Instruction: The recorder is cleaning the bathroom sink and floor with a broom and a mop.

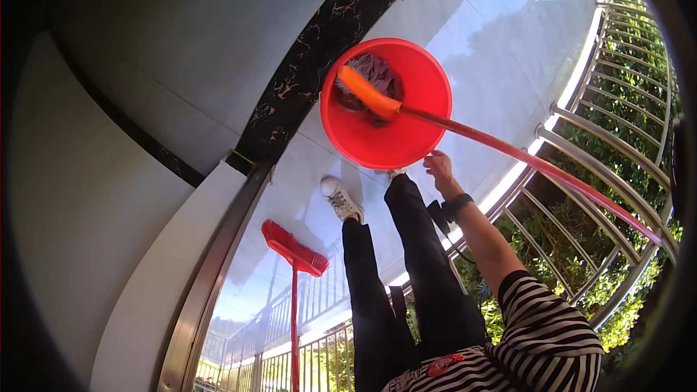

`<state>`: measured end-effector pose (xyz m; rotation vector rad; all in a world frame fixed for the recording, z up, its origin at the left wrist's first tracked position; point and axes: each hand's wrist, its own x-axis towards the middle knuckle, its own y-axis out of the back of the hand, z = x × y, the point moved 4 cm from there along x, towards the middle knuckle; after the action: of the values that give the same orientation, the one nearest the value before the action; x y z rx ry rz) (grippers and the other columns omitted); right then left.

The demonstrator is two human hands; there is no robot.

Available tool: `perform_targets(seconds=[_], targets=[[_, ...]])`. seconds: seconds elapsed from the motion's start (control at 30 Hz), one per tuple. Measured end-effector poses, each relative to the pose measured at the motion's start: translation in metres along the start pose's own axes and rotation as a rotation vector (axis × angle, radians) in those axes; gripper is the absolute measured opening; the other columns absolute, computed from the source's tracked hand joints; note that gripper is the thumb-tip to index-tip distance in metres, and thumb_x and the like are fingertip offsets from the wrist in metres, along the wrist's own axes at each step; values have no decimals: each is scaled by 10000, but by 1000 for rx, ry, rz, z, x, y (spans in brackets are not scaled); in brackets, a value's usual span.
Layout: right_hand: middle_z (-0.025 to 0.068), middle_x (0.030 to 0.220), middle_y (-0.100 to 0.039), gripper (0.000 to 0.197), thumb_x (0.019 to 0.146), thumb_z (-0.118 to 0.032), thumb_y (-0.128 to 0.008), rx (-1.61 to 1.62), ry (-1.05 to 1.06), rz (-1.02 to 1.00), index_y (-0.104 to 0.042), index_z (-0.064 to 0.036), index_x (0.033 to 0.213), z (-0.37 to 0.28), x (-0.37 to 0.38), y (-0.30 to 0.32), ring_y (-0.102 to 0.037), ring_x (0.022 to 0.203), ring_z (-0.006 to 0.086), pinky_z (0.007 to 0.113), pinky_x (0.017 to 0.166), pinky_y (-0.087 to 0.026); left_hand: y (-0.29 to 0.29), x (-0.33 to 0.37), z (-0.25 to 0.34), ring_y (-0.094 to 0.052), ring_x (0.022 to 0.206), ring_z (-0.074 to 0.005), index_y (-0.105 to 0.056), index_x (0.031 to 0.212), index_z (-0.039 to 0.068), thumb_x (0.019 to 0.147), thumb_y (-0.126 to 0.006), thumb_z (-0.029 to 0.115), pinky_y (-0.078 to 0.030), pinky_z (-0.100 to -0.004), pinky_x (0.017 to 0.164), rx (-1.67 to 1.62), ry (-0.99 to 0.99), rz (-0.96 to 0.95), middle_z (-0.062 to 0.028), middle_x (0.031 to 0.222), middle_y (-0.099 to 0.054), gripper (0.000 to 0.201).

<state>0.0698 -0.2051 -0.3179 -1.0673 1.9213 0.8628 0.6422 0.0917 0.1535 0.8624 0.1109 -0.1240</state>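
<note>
In front of my feet is a large red bucket [425, 83]. A mop head [374, 75] of dark greyish strands lies inside it, topped by an orange socket [368, 93]. From there the red mop handle [501, 145] runs over the bucket's rim to the metal railing at the right. My right hand [438, 167], with a dark band on the wrist, is right at the near right rim of the bucket. Its fingers are curled, and whatever they grip, if anything, is hidden. My left hand is out of view.
A red broom [295, 249] stands bristle end up at my left, beside a metal door frame [210, 297]. The railing [581, 112] curves along the right, with greenery behind. A black marbled threshold [294, 76] crosses the shiny floor [501, 43]. My white shoe [341, 199] is near the bucket.
</note>
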Motion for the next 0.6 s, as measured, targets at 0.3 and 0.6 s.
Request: perform_targets(seconds=[0.3, 0.6], targets=[[34, 897, -573, 466, 680, -253, -472, -83, 234, -342, -504, -8, 1075, -10, 4, -40, -499, 764, 102, 250, 697, -401, 0, 21, 27, -541, 801, -260, -534, 759, 17, 755, -460, 248, -472, -388, 730, -83, 38, -68, -126, 796, -559, 243], [56, 1024, -536, 389, 765, -234, -537, 392, 352, -195, -488, -17, 1085, 6, 31, -42, -504, 929, 150, 284, 833, -382, 3, 29, 39, -547, 788, -240, -559, 688, 68, 730, -457, 202, -448, -365, 752, -82, 40, -260, -86, 740, -580, 172]])
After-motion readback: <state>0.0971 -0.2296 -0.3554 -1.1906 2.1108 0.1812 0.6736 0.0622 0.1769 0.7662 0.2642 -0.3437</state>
